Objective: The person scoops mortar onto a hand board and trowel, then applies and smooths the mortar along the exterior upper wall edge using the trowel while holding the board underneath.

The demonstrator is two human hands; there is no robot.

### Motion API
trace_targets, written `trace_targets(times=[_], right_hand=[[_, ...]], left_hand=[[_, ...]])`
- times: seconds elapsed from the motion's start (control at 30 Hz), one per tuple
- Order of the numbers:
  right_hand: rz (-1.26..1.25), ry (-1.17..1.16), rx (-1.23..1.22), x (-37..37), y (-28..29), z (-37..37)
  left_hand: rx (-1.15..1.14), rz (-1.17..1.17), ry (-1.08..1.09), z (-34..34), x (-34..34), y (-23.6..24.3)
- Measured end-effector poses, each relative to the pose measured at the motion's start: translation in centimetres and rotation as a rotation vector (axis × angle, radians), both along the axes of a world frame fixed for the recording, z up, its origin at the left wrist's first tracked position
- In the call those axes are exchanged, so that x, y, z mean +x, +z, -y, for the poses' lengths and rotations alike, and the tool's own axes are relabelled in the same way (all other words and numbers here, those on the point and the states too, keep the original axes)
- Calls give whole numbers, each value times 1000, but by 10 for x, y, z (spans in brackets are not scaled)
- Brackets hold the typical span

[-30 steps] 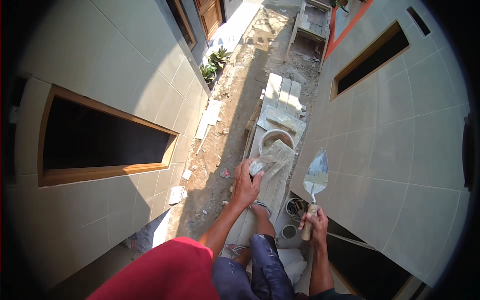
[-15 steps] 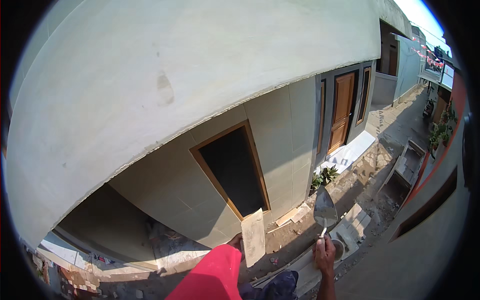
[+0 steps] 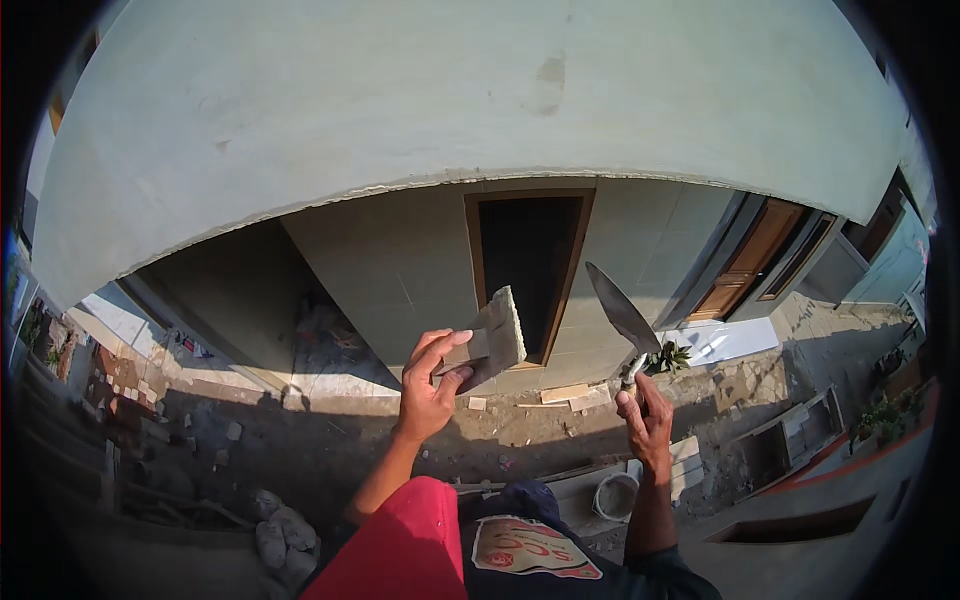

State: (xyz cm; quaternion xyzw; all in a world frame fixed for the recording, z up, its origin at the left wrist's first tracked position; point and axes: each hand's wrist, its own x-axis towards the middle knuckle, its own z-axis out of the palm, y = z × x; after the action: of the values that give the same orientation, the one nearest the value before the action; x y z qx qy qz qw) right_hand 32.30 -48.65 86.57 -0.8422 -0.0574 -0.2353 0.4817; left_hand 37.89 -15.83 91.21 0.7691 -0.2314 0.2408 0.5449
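Observation:
My left hand (image 3: pixel 428 385) is raised in front of the doorway, its fingers and thumb closed on a plastering float (image 3: pixel 497 338). The float is a grey rectangular board with a pale, crusty edge, tilted on its side. My right hand (image 3: pixel 648 415) grips the handle of a pointing trowel (image 3: pixel 618 308). Its broad metal blade points up and to the left. The two tools are apart. Above them both, a pale plastered wall band (image 3: pixel 420 110) with a rough lower edge spans the view and bears a darker smudge.
Below is the ground (image 3: pixel 340 440), strewn with rubble. A bucket (image 3: pixel 616 496) stands near my right forearm. Pale boards (image 3: pixel 565 394) lie by the wall. Filled sacks (image 3: pixel 285 535) sit at lower left. A wooden trough (image 3: pixel 795 440) and a potted plant (image 3: pixel 672 355) are at right.
My view has turned to face the wall more squarely. My left hand has come up with the float, now tilted edge-on. The trowel blade has swung to lean leftward.

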Motion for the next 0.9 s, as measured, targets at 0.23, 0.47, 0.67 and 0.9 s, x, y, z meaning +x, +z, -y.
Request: trace_targets(times=[0.23, 0.47, 0.67, 0.9], right_hand=[[327, 115, -327, 52, 69, 14], [698, 96, -805, 109, 106, -3], [787, 177, -677, 130, 97, -59], [558, 347, -209, 124, 82, -158]], left_hand=[[341, 303, 409, -12, 8, 54], [571, 416, 679, -29, -21, 62], [627, 486, 665, -45, -41, 53], [-709, 7, 192, -85, -17, -20]])
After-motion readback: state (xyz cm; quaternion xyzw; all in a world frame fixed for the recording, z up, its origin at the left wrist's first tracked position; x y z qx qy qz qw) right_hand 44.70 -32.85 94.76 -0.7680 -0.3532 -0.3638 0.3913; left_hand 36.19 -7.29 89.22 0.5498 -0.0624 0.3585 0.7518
